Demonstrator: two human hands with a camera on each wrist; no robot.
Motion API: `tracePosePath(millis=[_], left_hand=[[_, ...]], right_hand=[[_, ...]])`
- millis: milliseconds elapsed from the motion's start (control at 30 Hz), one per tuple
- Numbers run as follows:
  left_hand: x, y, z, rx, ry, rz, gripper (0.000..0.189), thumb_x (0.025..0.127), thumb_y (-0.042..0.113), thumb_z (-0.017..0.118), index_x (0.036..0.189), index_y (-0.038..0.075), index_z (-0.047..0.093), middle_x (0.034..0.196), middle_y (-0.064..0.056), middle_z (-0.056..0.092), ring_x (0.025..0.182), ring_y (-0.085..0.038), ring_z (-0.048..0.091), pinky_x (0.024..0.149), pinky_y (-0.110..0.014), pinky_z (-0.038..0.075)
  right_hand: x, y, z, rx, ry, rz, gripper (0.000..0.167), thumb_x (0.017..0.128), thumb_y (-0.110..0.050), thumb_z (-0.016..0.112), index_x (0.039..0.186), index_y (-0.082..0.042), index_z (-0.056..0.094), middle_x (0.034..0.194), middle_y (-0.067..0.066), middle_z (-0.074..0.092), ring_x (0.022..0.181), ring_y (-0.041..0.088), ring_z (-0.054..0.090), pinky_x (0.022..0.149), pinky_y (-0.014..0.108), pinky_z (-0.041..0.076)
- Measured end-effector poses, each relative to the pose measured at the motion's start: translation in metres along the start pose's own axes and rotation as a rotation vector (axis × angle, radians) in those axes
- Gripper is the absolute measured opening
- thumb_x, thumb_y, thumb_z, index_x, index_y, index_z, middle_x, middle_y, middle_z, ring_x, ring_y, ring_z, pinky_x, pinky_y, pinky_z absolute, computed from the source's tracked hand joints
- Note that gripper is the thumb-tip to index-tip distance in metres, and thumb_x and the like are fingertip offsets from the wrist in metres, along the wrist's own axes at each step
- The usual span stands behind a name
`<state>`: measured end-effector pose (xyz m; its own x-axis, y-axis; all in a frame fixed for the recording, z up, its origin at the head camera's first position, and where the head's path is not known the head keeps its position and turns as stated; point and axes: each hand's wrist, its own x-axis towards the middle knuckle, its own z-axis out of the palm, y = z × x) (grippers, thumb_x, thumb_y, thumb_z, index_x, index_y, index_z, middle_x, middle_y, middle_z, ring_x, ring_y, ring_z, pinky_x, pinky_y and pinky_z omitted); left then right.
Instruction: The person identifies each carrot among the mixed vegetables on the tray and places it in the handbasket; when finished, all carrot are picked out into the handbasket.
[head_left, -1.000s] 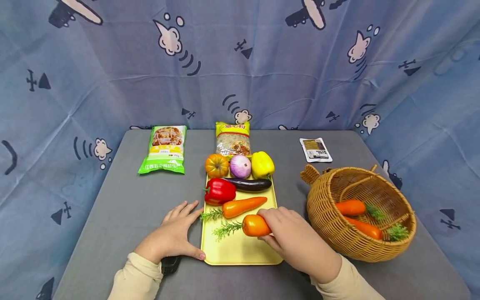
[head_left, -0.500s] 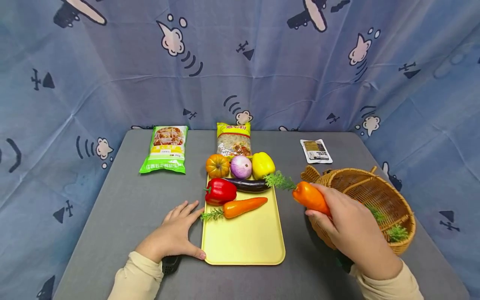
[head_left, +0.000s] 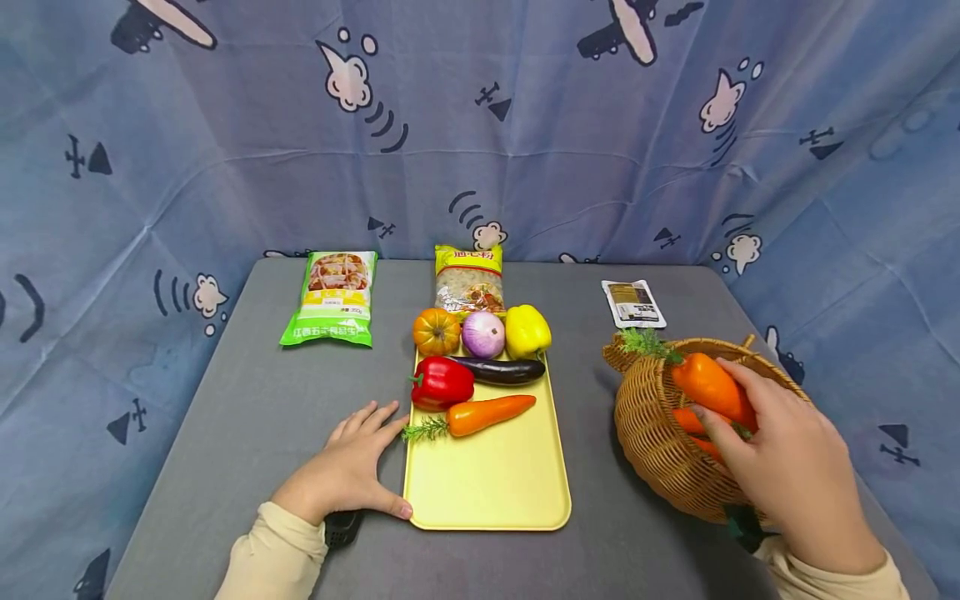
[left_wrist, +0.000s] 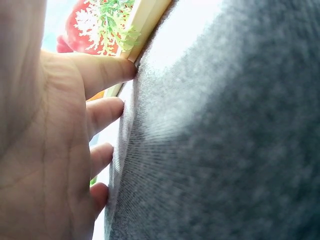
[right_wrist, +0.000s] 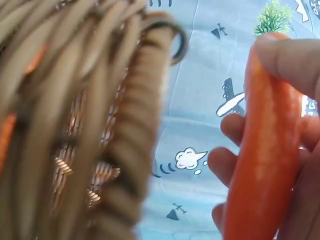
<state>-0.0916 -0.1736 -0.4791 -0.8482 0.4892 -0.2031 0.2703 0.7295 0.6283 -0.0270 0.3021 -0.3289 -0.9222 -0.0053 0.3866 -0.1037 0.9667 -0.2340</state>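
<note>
In the head view my right hand grips an orange carrot with a green leafy top, over the mouth of the wicker basket. The right wrist view shows that carrot between thumb and curled fingers, beside the basket's rim. Other carrots lie inside the basket, partly covered by the hand. My left hand is spread on the table, thumb and fingertips at the left edge of the yellow tray. One carrot, a red bell pepper and an eggplant lie on this tray.
At the tray's far end sit a small pumpkin, a purple onion and a yellow bell pepper. Behind them stands a pasta bag. A green food bag lies left, a small packet right.
My right hand has carried the carrot from above the tray rightward to the basket's mouth. The left hand has stayed at the tray's edge.
</note>
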Motion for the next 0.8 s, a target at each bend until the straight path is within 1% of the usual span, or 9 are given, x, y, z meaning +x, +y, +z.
tracePosePath(millis=[100, 200, 267, 433, 467, 500, 667, 733, 800], left_hand=[[0.000, 0.000, 0.000, 0.001, -0.003, -0.004, 0.131, 0.058, 0.068, 0.098, 0.164, 0.013, 0.045, 0.173, -0.015, 0.029, 0.159, -0.045, 0.014, 0.123, -0.069, 0.010], [0.000, 0.001, -0.001, 0.007, -0.001, -0.008, 0.131, 0.058, 0.069, 0.097, 0.164, 0.013, 0.045, 0.172, -0.014, 0.029, 0.160, -0.045, 0.014, 0.123, -0.070, 0.010], [-0.001, 0.001, -0.002, 0.013, -0.003, -0.011, 0.132, 0.058, 0.070, 0.097, 0.165, 0.014, 0.044, 0.173, -0.014, 0.029, 0.160, -0.045, 0.014, 0.123, -0.069, 0.009], [-0.001, -0.001, -0.001, 0.004, 0.005, 0.003, 0.131, 0.058, 0.069, 0.097, 0.164, 0.012, 0.045, 0.172, -0.016, 0.030, 0.159, -0.046, 0.015, 0.122, -0.071, 0.010], [-0.001, -0.001, 0.000, 0.001, 0.007, 0.008, 0.131, 0.058, 0.069, 0.097, 0.164, 0.012, 0.045, 0.172, -0.017, 0.030, 0.159, -0.047, 0.015, 0.122, -0.071, 0.010], [-0.001, -0.001, 0.000, -0.004, 0.010, 0.012, 0.131, 0.057, 0.069, 0.098, 0.163, 0.011, 0.046, 0.171, -0.017, 0.030, 0.158, -0.048, 0.016, 0.122, -0.072, 0.011], [-0.001, -0.001, 0.000, -0.018, 0.014, 0.017, 0.132, 0.057, 0.069, 0.097, 0.163, 0.011, 0.046, 0.171, -0.018, 0.031, 0.158, -0.048, 0.016, 0.122, -0.072, 0.011], [0.000, -0.001, 0.001, -0.016, 0.008, 0.015, 0.132, 0.057, 0.071, 0.096, 0.164, 0.012, 0.045, 0.172, -0.017, 0.030, 0.158, -0.047, 0.015, 0.122, -0.070, 0.010], [0.000, -0.001, 0.000, -0.015, 0.010, 0.016, 0.131, 0.058, 0.071, 0.096, 0.163, 0.012, 0.046, 0.171, -0.017, 0.031, 0.158, -0.047, 0.016, 0.122, -0.071, 0.011]], right_hand=[[-0.002, 0.005, 0.000, -0.009, 0.007, 0.019, 0.063, 0.086, -0.019, 0.085, 0.141, 0.000, 0.062, 0.126, 0.032, 0.066, 0.101, 0.053, 0.061, 0.076, 0.072, 0.043], [-0.002, 0.009, 0.002, -0.021, -0.007, 0.036, 0.063, 0.086, -0.021, 0.084, 0.140, 0.002, 0.061, 0.128, 0.033, 0.065, 0.105, 0.055, 0.059, 0.079, 0.074, 0.043], [-0.003, 0.010, 0.005, -0.033, -0.018, 0.044, 0.057, 0.087, -0.024, 0.084, 0.133, 0.001, 0.063, 0.121, 0.031, 0.068, 0.100, 0.053, 0.061, 0.076, 0.073, 0.044], [-0.003, 0.014, 0.010, -0.038, -0.065, 0.086, 0.044, 0.096, -0.028, 0.076, 0.131, -0.003, 0.066, 0.115, 0.023, 0.073, 0.095, 0.045, 0.065, 0.074, 0.066, 0.044], [-0.003, 0.014, 0.011, -0.038, -0.076, 0.089, 0.045, 0.097, -0.028, 0.075, 0.134, -0.004, 0.066, 0.118, 0.023, 0.073, 0.097, 0.045, 0.065, 0.075, 0.066, 0.044], [-0.003, 0.014, 0.012, -0.041, -0.089, 0.089, 0.046, 0.098, -0.028, 0.074, 0.137, -0.005, 0.065, 0.120, 0.022, 0.072, 0.099, 0.045, 0.066, 0.075, 0.065, 0.045], [-0.002, 0.014, 0.017, -0.050, -0.151, 0.039, 0.047, 0.099, -0.031, 0.075, 0.139, -0.009, 0.066, 0.124, 0.023, 0.071, 0.099, 0.046, 0.067, 0.073, 0.066, 0.049], [-0.002, 0.012, 0.019, -0.045, -0.167, 0.017, 0.045, 0.099, -0.031, 0.075, 0.139, -0.010, 0.067, 0.127, 0.024, 0.070, 0.103, 0.048, 0.067, 0.077, 0.068, 0.049], [-0.002, 0.008, 0.020, -0.044, -0.163, -0.003, 0.044, 0.099, -0.030, 0.075, 0.138, -0.011, 0.068, 0.129, 0.025, 0.069, 0.105, 0.048, 0.067, 0.079, 0.069, 0.049]])
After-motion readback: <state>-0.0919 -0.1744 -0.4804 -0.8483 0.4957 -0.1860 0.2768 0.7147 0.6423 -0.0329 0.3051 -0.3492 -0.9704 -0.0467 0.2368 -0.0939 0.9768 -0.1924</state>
